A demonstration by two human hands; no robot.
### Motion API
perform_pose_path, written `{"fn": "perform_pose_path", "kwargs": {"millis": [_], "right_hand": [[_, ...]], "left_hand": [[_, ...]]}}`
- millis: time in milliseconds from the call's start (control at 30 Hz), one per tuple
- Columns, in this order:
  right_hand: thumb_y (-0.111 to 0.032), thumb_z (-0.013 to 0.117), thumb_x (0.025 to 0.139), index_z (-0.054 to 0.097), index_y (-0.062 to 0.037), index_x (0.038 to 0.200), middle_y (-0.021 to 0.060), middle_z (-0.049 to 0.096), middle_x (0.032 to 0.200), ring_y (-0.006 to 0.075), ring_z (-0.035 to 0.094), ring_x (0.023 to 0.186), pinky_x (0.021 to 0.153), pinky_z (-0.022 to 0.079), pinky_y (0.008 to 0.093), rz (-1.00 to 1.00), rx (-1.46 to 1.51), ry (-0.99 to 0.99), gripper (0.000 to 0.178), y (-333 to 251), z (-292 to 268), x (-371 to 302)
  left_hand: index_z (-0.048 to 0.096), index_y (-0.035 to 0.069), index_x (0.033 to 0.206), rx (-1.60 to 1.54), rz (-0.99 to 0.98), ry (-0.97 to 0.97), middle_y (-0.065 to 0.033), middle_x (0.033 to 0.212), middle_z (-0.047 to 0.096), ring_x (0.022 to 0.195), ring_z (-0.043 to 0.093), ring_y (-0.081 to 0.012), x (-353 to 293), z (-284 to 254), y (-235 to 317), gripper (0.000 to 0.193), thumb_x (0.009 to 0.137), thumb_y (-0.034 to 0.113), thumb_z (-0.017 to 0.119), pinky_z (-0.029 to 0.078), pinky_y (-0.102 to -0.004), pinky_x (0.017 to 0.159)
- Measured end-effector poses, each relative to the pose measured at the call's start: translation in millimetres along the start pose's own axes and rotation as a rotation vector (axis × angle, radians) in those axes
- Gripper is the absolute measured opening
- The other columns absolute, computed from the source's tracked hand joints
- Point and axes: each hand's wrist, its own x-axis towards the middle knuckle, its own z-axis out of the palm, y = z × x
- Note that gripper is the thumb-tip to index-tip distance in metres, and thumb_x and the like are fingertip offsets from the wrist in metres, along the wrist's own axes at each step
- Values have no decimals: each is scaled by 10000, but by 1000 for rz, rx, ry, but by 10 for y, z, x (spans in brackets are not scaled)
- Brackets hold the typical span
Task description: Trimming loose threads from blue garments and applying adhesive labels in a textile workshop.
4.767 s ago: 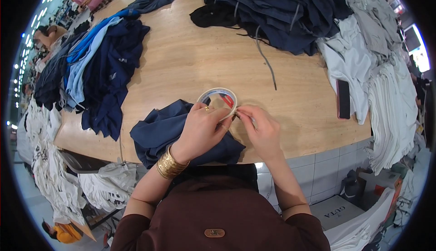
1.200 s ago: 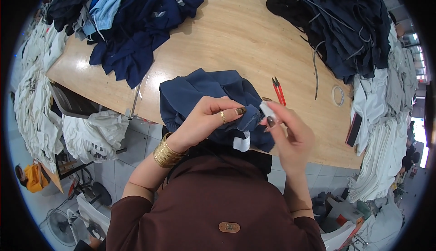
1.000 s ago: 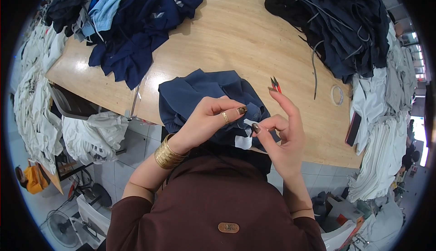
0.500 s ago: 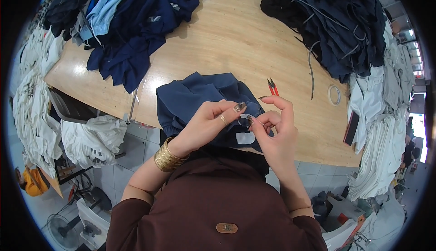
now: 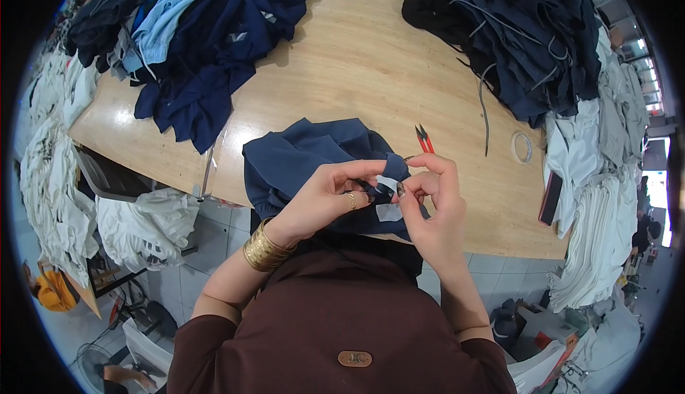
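A dark blue-grey garment (image 5: pixel 307 148) lies bunched at the table's near edge, in front of my body. My left hand (image 5: pixel 332 193) pinches its gathered edge, the forefinger stretched along the cloth and the thumb below. At the same edge, my right hand (image 5: pixel 437 205) is closed with thumb and fingertips on the cloth. Between the hands a small white label (image 5: pixel 387 182) shows, and a second white patch (image 5: pixel 389 213) sits just below it. Fingers partly hide the held edge. Just beyond my right hand lie thread snips (image 5: pixel 425 140) with red handles.
Navy and light blue garments (image 5: pixel 207 59) are heaped at the far left. Dark garments with grey cords (image 5: pixel 521 44) pile up at the far right. A tape roll (image 5: pixel 521 148) lies near the right edge, beside stacked white cloth (image 5: pixel 589 230). A dark bin (image 5: pixel 114 173) stands left.
My left thumb has dropped below the edge while the forefinger has straightened along it. The cloth edge and white label are now raised between my hands. Another person's hand has appeared at lower left.
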Motion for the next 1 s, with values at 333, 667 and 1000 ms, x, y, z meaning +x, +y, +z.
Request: {"fn": "perform_pose_path", "kwargs": {"millis": [333,667,1000], "right_hand": [[85,574,773,458,-39,1106,44,558,670,105,528,572,548,429,235,32,-28,-3,373,-3,16,25],[60,581,799,462,-46,1089,46,551,654,106,507,533,512,410,239,96,-44,-26,331,-4,33,29],[-8,637,817,511,-60,1096,52,595,671,91,551,570,507,407,225,210,-79,-164,310,52,-122,114]], "left_hand": [[554,-6,1221,65,17,52,-31,1037,586,923,551,-73,-28,16,11,428,800,-55,611,453,-214,827],[643,-24,1049,340,226,173,-55,896,646,792,530,-93,53,45,-56,226,833,39,639,433,-233,722],[625,-39,1068,210,152,131,-16,897,613,826,525,-55,25,-9,-46,207,871,14,589,428,-195,742]]}}
